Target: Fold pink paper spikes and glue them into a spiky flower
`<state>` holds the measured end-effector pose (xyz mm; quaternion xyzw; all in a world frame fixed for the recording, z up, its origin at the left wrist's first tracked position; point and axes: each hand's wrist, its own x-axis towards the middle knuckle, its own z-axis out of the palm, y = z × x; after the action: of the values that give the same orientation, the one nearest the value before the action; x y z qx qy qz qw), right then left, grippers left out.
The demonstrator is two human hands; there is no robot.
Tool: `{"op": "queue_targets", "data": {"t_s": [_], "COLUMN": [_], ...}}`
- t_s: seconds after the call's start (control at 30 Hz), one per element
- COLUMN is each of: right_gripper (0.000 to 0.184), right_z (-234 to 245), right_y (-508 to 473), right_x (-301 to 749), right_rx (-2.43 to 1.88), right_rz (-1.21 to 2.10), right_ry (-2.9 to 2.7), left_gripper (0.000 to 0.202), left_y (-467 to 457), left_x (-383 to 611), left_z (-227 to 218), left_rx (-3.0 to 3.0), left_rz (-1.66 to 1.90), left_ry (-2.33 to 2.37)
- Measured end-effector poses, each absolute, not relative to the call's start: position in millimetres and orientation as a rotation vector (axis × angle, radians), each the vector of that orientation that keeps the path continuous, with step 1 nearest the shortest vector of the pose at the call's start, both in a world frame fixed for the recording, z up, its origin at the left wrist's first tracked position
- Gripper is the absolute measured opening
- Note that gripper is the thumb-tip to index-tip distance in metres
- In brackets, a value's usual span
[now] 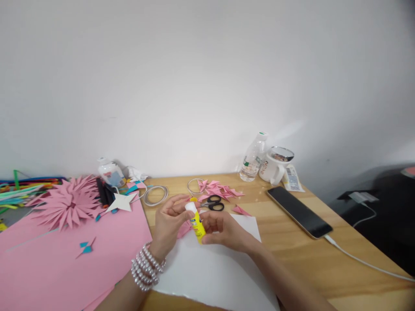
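My right hand (223,229) is closed around the yellow body of a glue stick (196,222), held tilted above a white sheet of paper (214,272). My left hand (170,222), with a pearl bracelet on its wrist, pinches the white top end of the glue stick. A small pink folded paper piece (183,230) shows just under my left hand. Black-handled scissors (214,203) lie just beyond the hands, next to a heap of several pink folded paper pieces (220,190).
Large pink sheets (65,259) cover the left of the wooden desk (292,259), with a pink paper flower (68,205) and a white paper star (121,202). A phone (300,211) on a cable, a bottle (253,157) and a mug (274,166) stand at the right.
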<state>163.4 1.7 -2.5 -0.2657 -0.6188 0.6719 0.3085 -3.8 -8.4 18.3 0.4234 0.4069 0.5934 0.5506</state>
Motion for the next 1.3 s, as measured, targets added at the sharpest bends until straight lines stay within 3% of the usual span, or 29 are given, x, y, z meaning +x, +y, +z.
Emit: {"op": "queue_targets", "data": {"t_s": [0.13,0.33,0.53,0.7,0.9,1.3], "right_gripper": [0.029,0.008,0.022,0.028,0.03,0.025], "right_z": [1,-4,-12,-24,-36,-26], "right_y": [-1,-3,5,24,31,28], "right_x": [162,158,161,175,173,182], "right_rx": [-0.78,-0.917,-1.004,-1.174,-1.202,-1.307], "right_rz": [1.607,1.181,0.864,0.604,0.559,0.422], "right_ry": [-1.773,-1.954,-1.895,-1.793,-1.811,-1.967], "left_gripper": [0.068,0.074,0.088,0.064,0.065,0.057], "left_y": [-10,-8,-8,4,7,9], "left_x": [-2,-1,0,-9,-10,-9], "left_z": [19,13,17,9,0,0], "left_rx": [1.033,1.122,1.233,1.309,1.383,1.435], "left_rz": [1.388,1.433,1.468,1.523,1.347,1.267], "left_ry": [0.967,1.124,1.058,1.162,1.468,1.337]}}
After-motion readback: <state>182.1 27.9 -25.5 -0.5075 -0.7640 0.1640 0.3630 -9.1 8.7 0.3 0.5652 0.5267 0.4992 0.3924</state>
